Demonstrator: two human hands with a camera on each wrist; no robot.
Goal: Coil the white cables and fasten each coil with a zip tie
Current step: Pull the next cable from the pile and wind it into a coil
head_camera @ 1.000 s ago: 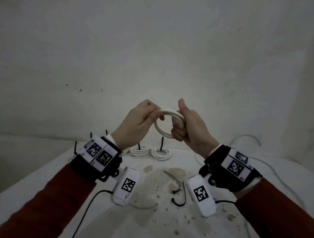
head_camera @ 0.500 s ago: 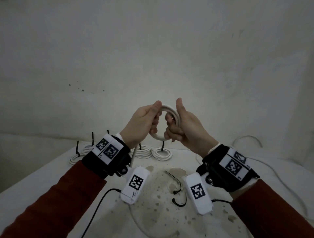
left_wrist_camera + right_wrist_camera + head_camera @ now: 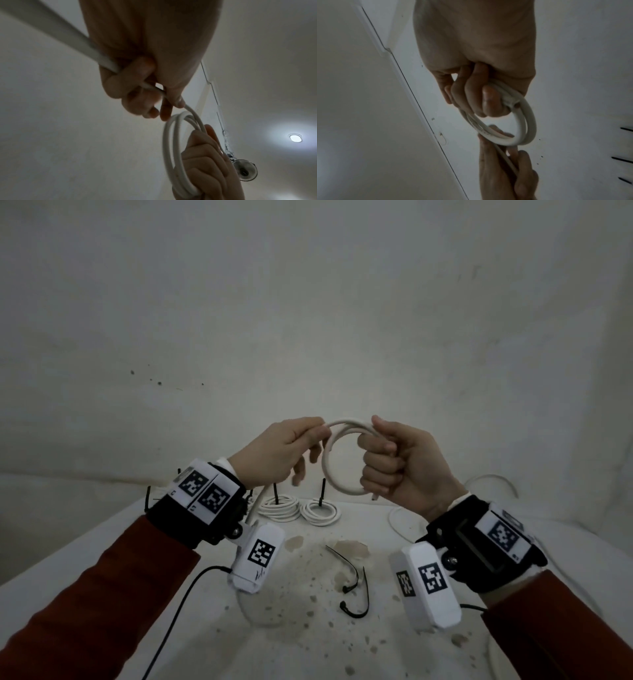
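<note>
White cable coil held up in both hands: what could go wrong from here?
1. The coil is untied, held only by the right hand; loosening could let the loops spring apart.
2. Loose zip ties lie on the table; fetching one means the left hand drops the tail.

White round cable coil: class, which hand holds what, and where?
Right hand grips the white round cable coil at its right side; left hand pinches its loose strand.
</note>
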